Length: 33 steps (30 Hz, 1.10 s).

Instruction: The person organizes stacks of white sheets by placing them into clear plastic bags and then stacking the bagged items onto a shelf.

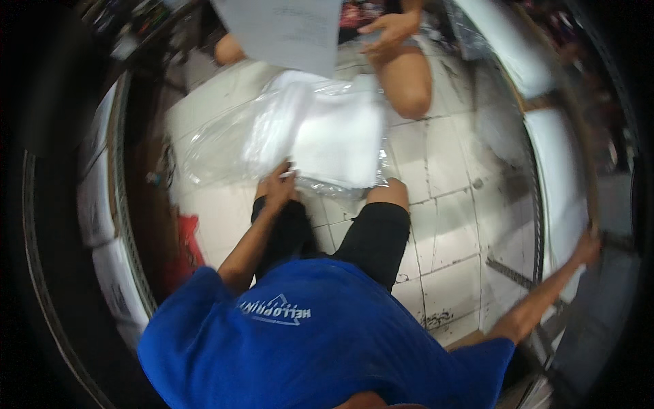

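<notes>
While shelving [538,228] flanks the tiled floor [446,228], my left hand [278,185] touches crinkly clear plastic [219,146]; I can't tell whether it or my right hand [588,249] grips.

A flat, roughly rectangular white stack [337,136], blurred, sits inside a crinkled, glossy clear plastic bag [214,150]; the bag's loose, see-through end spreads left over pale floor tiles [446,225].

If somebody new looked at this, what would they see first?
Probably the big blue shirt, which fills the bottom of the picture. Next, perhaps, the bright white bundle in shiny clear plastic above the middle, with the left hand at its near edge. At the top, a large pale sheet partly hides another person.
</notes>
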Each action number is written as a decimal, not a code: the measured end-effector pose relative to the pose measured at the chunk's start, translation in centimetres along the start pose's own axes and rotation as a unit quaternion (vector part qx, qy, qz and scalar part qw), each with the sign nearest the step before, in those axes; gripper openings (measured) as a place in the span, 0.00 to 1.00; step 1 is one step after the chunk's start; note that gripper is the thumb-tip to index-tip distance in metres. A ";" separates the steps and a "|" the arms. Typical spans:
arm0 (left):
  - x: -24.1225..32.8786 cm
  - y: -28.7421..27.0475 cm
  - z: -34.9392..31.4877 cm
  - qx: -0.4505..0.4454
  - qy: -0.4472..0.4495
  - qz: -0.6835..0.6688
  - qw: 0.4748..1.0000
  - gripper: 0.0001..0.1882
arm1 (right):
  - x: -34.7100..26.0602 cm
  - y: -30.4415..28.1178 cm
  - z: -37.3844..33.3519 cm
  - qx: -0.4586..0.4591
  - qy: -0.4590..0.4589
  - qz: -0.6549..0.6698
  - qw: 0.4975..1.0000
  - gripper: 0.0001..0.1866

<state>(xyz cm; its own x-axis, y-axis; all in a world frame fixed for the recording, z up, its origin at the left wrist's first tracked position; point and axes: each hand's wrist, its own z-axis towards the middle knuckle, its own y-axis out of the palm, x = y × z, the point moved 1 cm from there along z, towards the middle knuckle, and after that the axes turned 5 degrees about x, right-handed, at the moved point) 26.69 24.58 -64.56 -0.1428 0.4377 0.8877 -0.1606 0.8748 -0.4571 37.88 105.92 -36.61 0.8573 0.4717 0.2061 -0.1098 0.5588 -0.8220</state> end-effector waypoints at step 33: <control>-7.6 -0.3 8.7 -0.015 -0.135 0.286 0.948 0.54 | -46.8 -0.6 -48.1 -0.555 -0.010 0.437 0.708 0.55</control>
<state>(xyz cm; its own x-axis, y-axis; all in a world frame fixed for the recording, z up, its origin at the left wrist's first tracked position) 19.35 19.21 -71.64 -0.4439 0.7772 0.4460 0.0456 0.5167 -0.8550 22.05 50.70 -71.28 0.6967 0.3232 -0.6405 -0.1215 -0.8267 -0.5493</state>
